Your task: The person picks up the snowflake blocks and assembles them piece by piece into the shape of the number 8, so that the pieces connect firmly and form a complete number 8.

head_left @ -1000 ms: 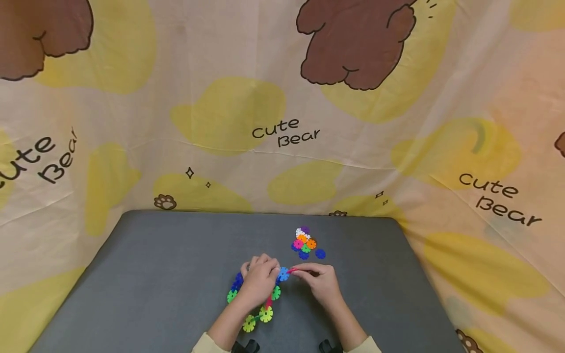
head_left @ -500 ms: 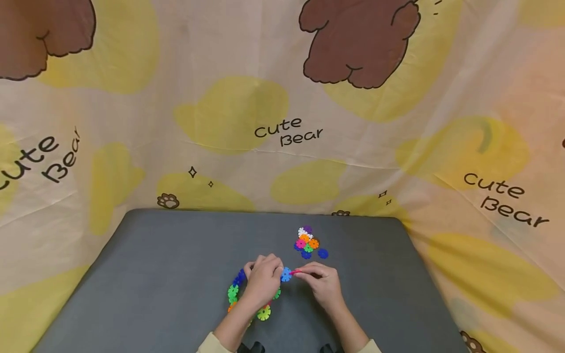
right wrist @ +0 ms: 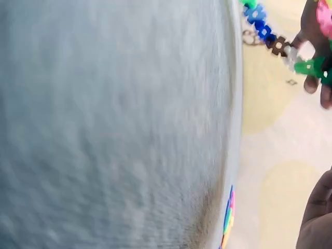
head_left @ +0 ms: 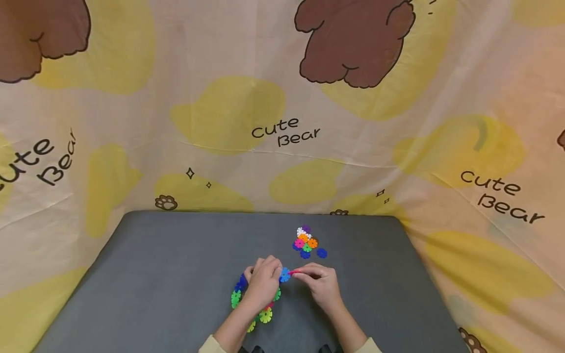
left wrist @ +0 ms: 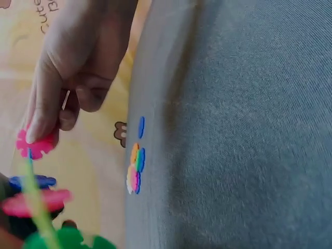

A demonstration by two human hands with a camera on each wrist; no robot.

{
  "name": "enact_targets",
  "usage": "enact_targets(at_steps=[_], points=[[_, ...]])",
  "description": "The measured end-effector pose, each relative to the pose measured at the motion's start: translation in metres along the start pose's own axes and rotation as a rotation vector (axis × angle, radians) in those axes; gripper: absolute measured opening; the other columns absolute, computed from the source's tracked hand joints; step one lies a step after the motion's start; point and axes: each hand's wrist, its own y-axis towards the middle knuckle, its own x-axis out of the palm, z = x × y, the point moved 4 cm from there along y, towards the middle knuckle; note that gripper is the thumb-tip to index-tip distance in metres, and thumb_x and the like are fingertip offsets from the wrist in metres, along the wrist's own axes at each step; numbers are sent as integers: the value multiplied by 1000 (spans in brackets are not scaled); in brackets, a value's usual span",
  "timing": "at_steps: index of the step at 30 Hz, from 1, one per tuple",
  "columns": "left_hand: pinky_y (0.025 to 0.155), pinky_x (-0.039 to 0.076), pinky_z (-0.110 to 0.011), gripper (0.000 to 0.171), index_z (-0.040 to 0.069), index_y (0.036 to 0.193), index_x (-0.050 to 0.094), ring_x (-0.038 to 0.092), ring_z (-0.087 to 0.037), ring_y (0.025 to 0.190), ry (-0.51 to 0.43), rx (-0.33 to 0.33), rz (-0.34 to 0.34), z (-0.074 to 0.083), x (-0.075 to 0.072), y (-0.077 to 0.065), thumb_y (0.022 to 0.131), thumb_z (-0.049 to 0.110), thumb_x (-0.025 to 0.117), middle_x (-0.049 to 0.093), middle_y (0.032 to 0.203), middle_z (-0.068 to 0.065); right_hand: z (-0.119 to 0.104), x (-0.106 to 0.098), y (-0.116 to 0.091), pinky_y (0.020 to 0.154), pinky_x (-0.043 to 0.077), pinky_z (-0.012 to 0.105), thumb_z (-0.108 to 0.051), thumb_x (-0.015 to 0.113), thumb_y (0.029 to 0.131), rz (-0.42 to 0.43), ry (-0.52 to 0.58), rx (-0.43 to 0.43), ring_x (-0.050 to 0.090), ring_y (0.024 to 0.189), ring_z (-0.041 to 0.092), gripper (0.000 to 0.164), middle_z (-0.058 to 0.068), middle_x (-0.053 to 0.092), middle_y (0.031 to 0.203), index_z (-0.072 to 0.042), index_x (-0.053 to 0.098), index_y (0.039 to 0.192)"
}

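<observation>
My left hand [head_left: 264,283] grips a chain of interlocking notched plastic discs, snowflake-shaped; its back hides part of the chain. A light blue disc [head_left: 284,275] sticks out at its right. Green discs [head_left: 236,298] and a yellow-green disc [head_left: 266,315] hang below, on both sides of the forearm. Between thumb and fingertips, my right hand [head_left: 324,287] pinches a pink disc [left wrist: 33,144], edge-on against the light blue one. In the right wrist view, a brown disc [right wrist: 279,45] and other links run up to the left hand, which is partly cut off.
A small pile of loose discs [head_left: 302,242] in white, purple, orange, pink, green and blue lies on the grey table [head_left: 176,264] beyond the hands. One dark blue disc [head_left: 321,253] lies just right of it. A printed cloth [head_left: 220,113] hangs behind the table.
Both hands keep their holds, with the pink disc staying against the light blue one. The hanging chain sways slightly near the left forearm, and the head view shifts a little.
</observation>
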Motion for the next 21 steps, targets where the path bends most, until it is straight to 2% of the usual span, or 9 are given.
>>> enact_targets(at_steps=[4,7,11,14,18,21], points=[[95,17,-61,30,17,77,49,42,-19,97,-30,1,-27,1,-1,2,105,10,47,45,83,6,-4,0,3,60,56,27,-8,81,84,-29,-14,-47,67,68,21,5,6,76,83,-11,80,87],[92,16,-58,30,17,76,48,40,-17,93,-45,6,-30,1,0,3,105,10,46,44,82,6,-8,0,3,59,55,27,-7,80,85,-28,-12,-77,66,67,21,4,9,76,83,-11,80,88],[89,17,-56,31,16,75,47,38,-16,88,-52,11,-20,0,-1,3,105,9,46,43,81,6,-13,2,5,56,54,25,1,80,82,-37,-34,-157,65,64,22,8,15,74,80,-5,79,86],[89,16,-56,31,15,75,47,38,-16,89,-63,11,-26,0,-1,3,105,9,45,43,82,6,-16,3,7,55,55,26,7,80,78,-53,-66,-212,66,63,24,11,14,74,78,-1,78,85],[91,17,-57,30,16,77,49,39,-16,89,-65,15,-46,-3,-1,3,106,11,45,44,81,6,-21,3,11,55,55,27,0,83,78,-67,-142,-194,66,64,18,11,6,76,80,-7,80,86],[93,18,-59,31,18,76,50,40,-15,85,-32,21,-40,-5,-1,2,106,12,47,44,79,7,-21,1,13,58,55,25,-11,82,82,-107,-204,-136,65,68,10,8,-1,76,85,-15,81,90]])
